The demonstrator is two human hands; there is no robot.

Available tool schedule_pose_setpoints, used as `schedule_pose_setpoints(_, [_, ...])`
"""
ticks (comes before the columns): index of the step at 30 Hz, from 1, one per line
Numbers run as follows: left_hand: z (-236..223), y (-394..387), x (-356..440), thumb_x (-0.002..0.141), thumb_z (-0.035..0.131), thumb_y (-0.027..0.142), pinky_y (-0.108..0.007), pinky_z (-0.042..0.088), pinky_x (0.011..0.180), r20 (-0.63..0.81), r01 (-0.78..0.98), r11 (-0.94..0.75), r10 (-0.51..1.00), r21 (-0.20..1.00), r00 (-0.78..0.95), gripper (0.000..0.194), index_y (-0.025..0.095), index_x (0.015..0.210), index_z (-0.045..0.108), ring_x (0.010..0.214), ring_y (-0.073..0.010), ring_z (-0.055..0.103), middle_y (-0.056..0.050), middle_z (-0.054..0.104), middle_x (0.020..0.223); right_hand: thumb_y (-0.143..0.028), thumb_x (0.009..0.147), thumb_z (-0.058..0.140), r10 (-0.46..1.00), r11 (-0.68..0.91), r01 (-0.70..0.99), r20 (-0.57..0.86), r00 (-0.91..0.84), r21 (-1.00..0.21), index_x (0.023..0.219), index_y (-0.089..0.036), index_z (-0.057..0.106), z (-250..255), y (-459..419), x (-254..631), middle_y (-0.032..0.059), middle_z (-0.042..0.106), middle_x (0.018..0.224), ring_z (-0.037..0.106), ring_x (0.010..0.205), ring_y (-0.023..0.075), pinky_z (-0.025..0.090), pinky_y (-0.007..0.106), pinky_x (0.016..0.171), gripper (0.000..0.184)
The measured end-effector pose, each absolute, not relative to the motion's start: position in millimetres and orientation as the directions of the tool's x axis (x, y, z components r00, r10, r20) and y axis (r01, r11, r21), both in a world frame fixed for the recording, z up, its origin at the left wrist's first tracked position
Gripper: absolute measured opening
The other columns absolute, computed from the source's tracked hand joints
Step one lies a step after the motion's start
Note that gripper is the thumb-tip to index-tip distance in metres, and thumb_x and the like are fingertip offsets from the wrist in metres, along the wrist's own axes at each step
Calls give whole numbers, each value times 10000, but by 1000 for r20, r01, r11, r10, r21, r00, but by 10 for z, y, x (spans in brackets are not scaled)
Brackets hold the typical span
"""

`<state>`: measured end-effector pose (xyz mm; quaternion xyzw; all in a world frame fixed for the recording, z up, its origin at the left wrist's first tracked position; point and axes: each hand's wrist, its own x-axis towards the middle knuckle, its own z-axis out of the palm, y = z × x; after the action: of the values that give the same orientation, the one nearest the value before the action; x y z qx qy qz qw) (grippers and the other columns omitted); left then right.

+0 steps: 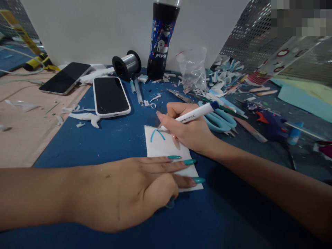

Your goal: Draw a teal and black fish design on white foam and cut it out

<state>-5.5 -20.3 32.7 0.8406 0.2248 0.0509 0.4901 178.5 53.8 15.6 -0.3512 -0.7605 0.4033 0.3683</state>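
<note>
A small white sheet (pixel 166 150) lies on the blue table surface, with a few blue strokes near its far edge, two of them slanting like a peak. My right hand (pixel 185 126) grips a white acrylic marker (pixel 195 114) with a dark blue end. Its tip is at the far part of the sheet, beside the strokes. Flat across the near part of the sheet rests my left hand (pixel 145 186), fingers stretched to the right with long teal nails. The left thumb is bent, and its tip is partly hidden.
Light blue scissors (pixel 220 119) and a glue gun (pixel 272 122) lie to the right. Behind stand a Pepsi bottle (pixel 162 41), a wire spool (pixel 127 64) and a clear plastic bag (pixel 193 69). Two phones, including a white-cased phone (pixel 111 96), are at left. Paper scraps (pixel 228 71) are piled far right.
</note>
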Motion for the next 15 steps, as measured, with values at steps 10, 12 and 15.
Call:
schedule_pose_setpoints(10, [331, -197, -82, 1121, 106, 435, -407, 248, 1327, -135, 325, -411, 426, 852, 894, 657, 142, 1552, 507, 1611, -242, 252, -55, 396, 1668, -5, 810, 577, 854, 412, 269, 265, -448, -871, 532, -217, 211, 187, 543, 1754, -69, 252, 493, 283, 469, 72, 282, 268, 472, 506])
schedule_pose_setpoints(12, [329, -203, -83, 1124, 82, 393, -387, 242, 1326, -143, 330, -421, 417, 845, 898, 663, 108, 1537, 516, 1611, -224, 250, -68, 412, 1657, 11, 787, 565, 848, 419, 256, 275, -453, -871, 528, -218, 208, 185, 549, 1756, -73, 246, 487, 273, 463, 68, 290, 269, 481, 497])
schedule_pose_setpoints(15, [314, -216, -87, 1126, 96, 364, -338, 215, 1326, -114, 307, -451, 406, 838, 907, 644, 82, 1540, 502, 1615, -194, 236, -77, 416, 1656, 9, 769, 549, 841, 421, 230, 282, -462, -878, 529, -223, 200, 177, 554, 1761, -77, 231, 479, 256, 455, 66, 295, 270, 483, 483])
